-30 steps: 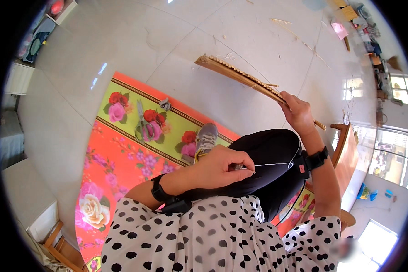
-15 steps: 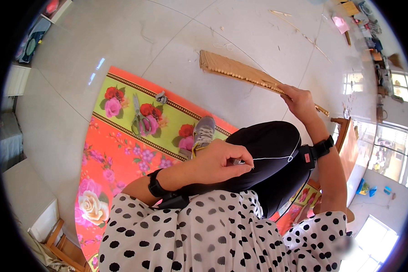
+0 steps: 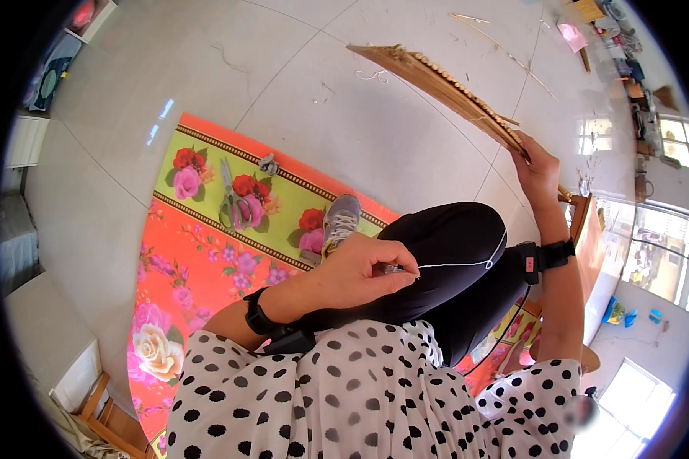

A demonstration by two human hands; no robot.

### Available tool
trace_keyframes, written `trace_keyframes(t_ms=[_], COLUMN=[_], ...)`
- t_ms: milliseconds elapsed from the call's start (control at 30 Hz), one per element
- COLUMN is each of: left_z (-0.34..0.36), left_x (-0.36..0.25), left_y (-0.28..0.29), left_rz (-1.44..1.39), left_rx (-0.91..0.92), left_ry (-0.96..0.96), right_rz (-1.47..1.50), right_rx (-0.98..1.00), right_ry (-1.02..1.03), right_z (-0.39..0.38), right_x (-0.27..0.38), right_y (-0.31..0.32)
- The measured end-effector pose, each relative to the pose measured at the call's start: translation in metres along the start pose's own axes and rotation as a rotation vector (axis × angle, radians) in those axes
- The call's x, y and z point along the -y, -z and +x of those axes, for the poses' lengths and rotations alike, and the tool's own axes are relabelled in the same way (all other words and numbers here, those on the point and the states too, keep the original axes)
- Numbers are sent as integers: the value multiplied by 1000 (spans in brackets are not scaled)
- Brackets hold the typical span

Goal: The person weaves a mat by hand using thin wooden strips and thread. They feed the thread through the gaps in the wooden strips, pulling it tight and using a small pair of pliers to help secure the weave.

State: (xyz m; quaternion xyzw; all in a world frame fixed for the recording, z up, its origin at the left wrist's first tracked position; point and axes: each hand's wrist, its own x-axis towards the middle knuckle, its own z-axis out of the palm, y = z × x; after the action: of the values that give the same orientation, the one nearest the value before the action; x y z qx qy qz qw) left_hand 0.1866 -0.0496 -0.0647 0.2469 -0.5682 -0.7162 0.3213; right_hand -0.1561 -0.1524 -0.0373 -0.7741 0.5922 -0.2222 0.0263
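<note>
My right hand (image 3: 540,167) is closed around the near end of a brown panel of stalks (image 3: 444,88). Held in the air above the floor, the panel shows a row of pale, round stalk ends along its upper right edge. Over my thigh, my left hand (image 3: 364,269) is closed in a pinch on a white string (image 3: 455,265). From its fingertips the string runs right across my black-trousered knee, with a small loop in it. Something small and shiny shows within the left fingers, too hidden to name.
A floral mat (image 3: 180,268) covers the floor at left, with scissors (image 3: 230,203) and a grey crumpled scrap (image 3: 268,164) on it. My shoe (image 3: 343,222) rests beside them. Thin stalks (image 3: 513,57) and a loose white string (image 3: 373,76) lie on the tiles. A wooden chair (image 3: 582,229) stands at right.
My right hand has moved right and slightly down, turning the panel so its row of stalk ends now faces up and right. My left hand has shifted slightly left, still pinching the string.
</note>
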Motion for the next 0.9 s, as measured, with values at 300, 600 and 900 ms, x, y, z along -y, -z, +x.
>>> trace_keyframes(t_ms=[300, 600, 900], left_z=[12, 60, 74], left_x=[31, 59, 70], left_y=[12, 35, 16], left_rz=[-646, -1262, -1173], left_rx=[-144, -433, -214], left_ry=[174, 210, 161], right_rz=[-340, -473, -528], right_rx=[-152, -4, 46], right_ry=[345, 567, 569], right_z=[-29, -37, -53], right_x=[38, 34, 15], right_y=[58, 66, 72])
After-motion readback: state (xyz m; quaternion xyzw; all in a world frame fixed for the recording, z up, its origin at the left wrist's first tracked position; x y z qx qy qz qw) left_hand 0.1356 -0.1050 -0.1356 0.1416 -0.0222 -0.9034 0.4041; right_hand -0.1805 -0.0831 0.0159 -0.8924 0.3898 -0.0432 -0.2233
